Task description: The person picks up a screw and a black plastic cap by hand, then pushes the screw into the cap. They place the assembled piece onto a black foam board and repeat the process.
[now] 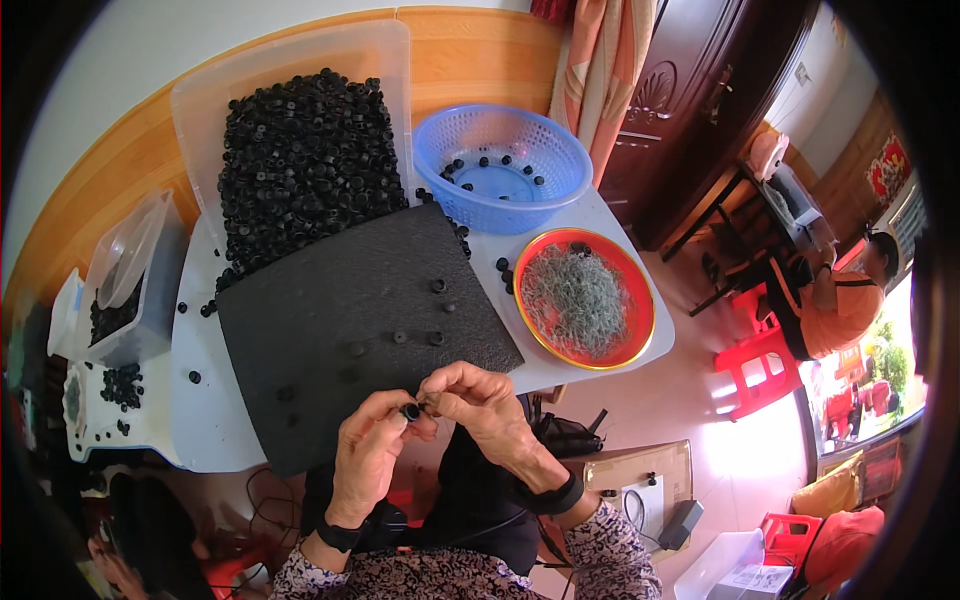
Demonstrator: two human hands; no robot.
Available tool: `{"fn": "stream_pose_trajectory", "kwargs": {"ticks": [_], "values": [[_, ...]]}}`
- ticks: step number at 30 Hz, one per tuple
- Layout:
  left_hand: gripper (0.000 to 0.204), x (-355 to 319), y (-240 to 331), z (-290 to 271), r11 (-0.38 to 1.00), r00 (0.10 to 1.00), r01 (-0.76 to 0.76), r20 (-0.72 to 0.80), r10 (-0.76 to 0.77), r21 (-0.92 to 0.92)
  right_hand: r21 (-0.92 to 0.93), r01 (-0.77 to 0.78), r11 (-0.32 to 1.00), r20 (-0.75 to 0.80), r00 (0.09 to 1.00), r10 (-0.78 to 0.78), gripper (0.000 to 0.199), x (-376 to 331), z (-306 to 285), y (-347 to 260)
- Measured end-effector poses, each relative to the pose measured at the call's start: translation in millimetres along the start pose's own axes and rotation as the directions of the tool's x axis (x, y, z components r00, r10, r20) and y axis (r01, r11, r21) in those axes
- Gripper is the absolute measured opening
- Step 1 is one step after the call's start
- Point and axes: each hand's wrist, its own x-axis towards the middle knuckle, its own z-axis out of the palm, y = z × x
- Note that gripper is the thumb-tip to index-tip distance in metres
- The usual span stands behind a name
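Between thumb and fingers, my left hand (368, 445) pinches a small black round cap (410, 411). My right hand (482, 412) is closed right beside it, its fingertips pressed together near the cap; what they pinch is too small to make out. Both hands are over the near edge of a dark foam mat (330, 310). Several loose black caps lie on the mat ahead of my hands. To the right, a red bowl (640, 345) with a yellow rim holds a heap of thin, pale greenish pieces (575, 300).
A clear tub (190, 120) full of black caps stands at the back, next to a blue basket (560, 190) with a few caps inside. Another clear bin (150, 290) is at the left. A person in orange (845, 310) sits far right, near a red stool (755, 370).
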Motion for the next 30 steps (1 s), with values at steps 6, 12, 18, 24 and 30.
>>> {"fn": "stream_pose_trajectory", "kwargs": {"ticks": [6,12,18,24,30], "values": [[0.022,2.6,-4.3,0.1,0.999,1.0,-0.004,-0.015,0.005,0.032,-0.068,0.008,0.998,-0.011,1.0,-0.008,0.008,-3.9,-3.3,-0.2],[0.022,3.0,-4.6,2.9,0.999,1.0,0.013,-0.013,-0.012,0.039,-0.146,-0.012,0.989,0.025,1.0,0.015,0.008,-4.4,-8.3,-5.5],[0.023,1.6,-4.0,4.4,0.997,0.999,0.04,-0.037,-0.038,0.063,-0.604,0.043,0.796,0.04,0.999,-0.024,0.013,-0.8,-1.4,-27.5],[0.023,-0.3,-1.9,2.8,0.999,0.999,0.044,-0.029,-0.044,0.018,-0.747,0.118,0.654,0.119,0.992,-0.043,0.014,4.3,0.7,-38.1],[0.023,0.1,0.2,0.8,0.999,1.0,0.012,-0.011,-0.012,-0.032,-0.573,0.044,0.818,0.022,0.999,-0.038,0.011,0.5,1.6,-20.5]]}}
